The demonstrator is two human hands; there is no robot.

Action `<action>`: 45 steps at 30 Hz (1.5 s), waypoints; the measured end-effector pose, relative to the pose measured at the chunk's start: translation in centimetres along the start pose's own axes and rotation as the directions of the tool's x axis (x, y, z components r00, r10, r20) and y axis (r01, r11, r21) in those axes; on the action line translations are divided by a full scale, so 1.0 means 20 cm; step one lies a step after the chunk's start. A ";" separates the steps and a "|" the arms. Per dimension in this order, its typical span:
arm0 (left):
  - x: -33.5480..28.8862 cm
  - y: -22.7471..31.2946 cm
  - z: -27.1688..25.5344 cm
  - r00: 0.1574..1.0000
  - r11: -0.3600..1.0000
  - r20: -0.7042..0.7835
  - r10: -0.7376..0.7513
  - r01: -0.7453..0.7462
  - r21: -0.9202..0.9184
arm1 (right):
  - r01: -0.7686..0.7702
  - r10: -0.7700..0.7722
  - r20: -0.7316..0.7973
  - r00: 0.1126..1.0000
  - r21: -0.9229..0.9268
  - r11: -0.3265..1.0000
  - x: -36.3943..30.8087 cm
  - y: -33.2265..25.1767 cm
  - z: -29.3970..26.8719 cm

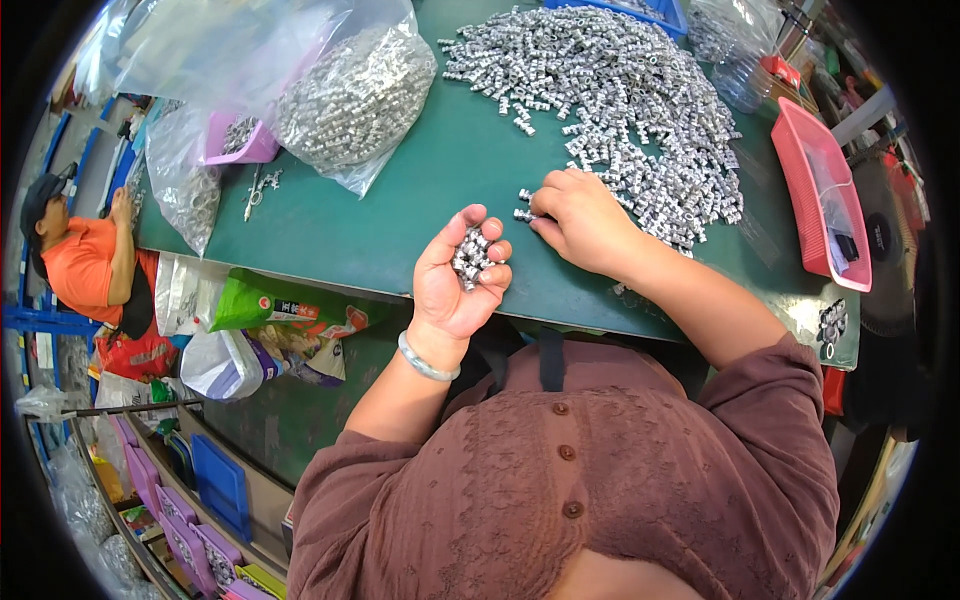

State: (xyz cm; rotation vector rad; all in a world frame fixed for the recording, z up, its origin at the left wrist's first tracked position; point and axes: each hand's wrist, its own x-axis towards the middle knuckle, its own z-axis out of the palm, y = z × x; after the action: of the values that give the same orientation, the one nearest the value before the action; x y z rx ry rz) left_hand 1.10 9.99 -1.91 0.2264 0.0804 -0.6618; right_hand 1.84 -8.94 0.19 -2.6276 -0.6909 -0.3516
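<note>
My left hand (455, 280) is turned palm up over the table's near edge, its fingers curled around a handful of small silvery metal fittings (472, 258). On the green table (400, 215), my right hand (580, 215) reaches palm down with bent fingers. Its fingertips touch a few loose metal fittings (524, 205) at the near left side of a big heap. That heap of metal fittings (610, 75) spreads over the back and right of the table. Part of it lies hidden behind my right hand and forearm.
Clear plastic bags (355, 105) of fittings and a pink scoop-like bin (240, 138) stand at the left. A pink basket (785, 190) sits at the right edge, a blue tray (670, 18) at the back. Purple bins (185, 545) fill a lower-left rack. Another person (90, 255) is far left.
</note>
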 end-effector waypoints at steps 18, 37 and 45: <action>0.00 -0.03 0.05 0.987 0.961 0.082 -0.141 0.116 0.252 | -0.073 0.091 -0.031 0.995 0.364 0.929 -0.11 -0.01 -0.17; 0.06 -0.09 0.14 0.963 0.820 -0.027 -0.268 0.243 0.517 | 0.065 -0.021 -0.078 0.997 0.619 0.783 -0.14 0.00 -0.19; 0.09 -0.11 0.13 0.908 0.787 -0.084 -0.410 0.399 0.471 | 0.027 -0.057 0.021 0.998 0.699 0.714 -0.15 0.04 -0.19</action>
State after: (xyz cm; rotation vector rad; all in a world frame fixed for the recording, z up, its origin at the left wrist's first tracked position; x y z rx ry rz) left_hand 1.20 6.70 -0.10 0.6980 -0.0640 -1.1153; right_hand -0.74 -12.45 2.35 -1.8883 -0.7196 -0.0202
